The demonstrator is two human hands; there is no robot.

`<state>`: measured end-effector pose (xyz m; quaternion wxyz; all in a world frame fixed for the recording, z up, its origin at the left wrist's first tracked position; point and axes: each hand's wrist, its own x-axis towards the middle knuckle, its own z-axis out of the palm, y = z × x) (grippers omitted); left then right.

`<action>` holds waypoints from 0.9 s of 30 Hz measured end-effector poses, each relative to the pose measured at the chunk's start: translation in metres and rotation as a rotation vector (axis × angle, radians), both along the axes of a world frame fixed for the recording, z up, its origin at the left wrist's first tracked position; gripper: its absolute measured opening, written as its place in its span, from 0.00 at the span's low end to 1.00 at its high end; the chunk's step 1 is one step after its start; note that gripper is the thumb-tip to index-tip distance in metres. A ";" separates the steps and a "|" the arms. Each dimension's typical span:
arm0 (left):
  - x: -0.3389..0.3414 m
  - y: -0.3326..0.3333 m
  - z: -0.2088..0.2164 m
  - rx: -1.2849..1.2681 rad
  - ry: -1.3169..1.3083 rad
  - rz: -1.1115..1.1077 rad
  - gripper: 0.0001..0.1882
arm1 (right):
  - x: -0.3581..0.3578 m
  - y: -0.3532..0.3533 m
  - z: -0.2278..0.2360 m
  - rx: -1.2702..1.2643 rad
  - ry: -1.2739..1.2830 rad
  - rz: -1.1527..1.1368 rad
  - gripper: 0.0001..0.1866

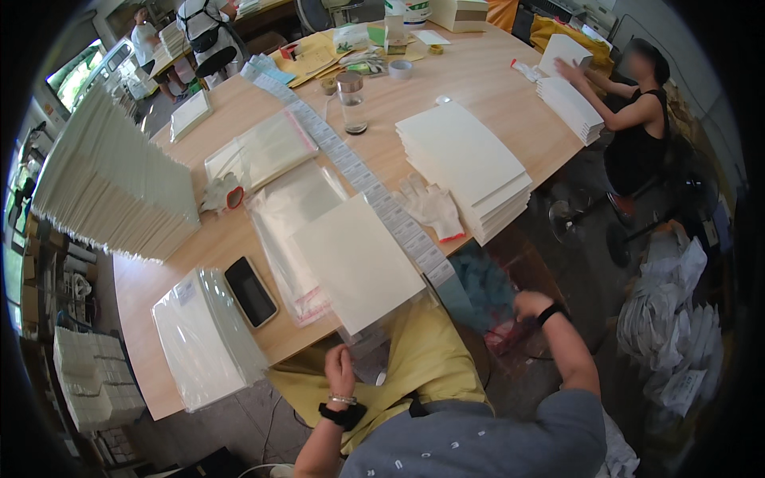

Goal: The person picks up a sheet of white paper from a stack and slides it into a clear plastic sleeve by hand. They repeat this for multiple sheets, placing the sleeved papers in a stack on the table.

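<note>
My left hand (340, 371) is at the table's front edge, fingers pressed together, just below the near corner of a white board (358, 263). Clear plastic shows beside its fingertips; whether they grip it I cannot tell. The board lies over a stack of clear plastic bags (279, 215). Off the table to the right, my right hand (532, 305) is closed, its fingers curled, above a dark box (550, 291) with teal and reddish plastic in it. What it holds, if anything, is hidden. A strip of printed labels (358, 171) runs across the table to the right of the board.
A white glove (430, 205) lies by a stack of white boards (466, 155). A phone (251, 291) sits beside bagged boards (203, 334). A tall stack (119, 175) stands left, a lidded jar (351, 103) farther back. A co-worker (637, 111) handles white boards at the right.
</note>
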<state>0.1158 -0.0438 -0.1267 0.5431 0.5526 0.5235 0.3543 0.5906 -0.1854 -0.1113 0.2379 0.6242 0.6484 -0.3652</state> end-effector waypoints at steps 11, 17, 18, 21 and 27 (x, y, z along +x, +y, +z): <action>0.004 0.048 0.035 1.083 0.595 -0.521 0.13 | -0.130 0.145 0.038 1.221 0.606 0.321 0.09; 0.011 0.050 0.045 0.831 0.476 -0.419 0.05 | -0.117 0.156 0.035 1.012 0.787 0.116 0.06; 0.010 0.047 0.037 0.712 0.467 -0.326 0.04 | -0.120 0.159 0.033 0.971 0.794 0.008 0.05; 0.020 0.044 0.034 0.415 0.453 -0.084 0.08 | -0.139 0.158 0.024 0.944 0.692 -0.270 0.06; 0.031 0.041 0.033 -0.001 0.394 0.078 0.16 | -0.184 0.145 0.032 1.067 0.218 -0.610 0.09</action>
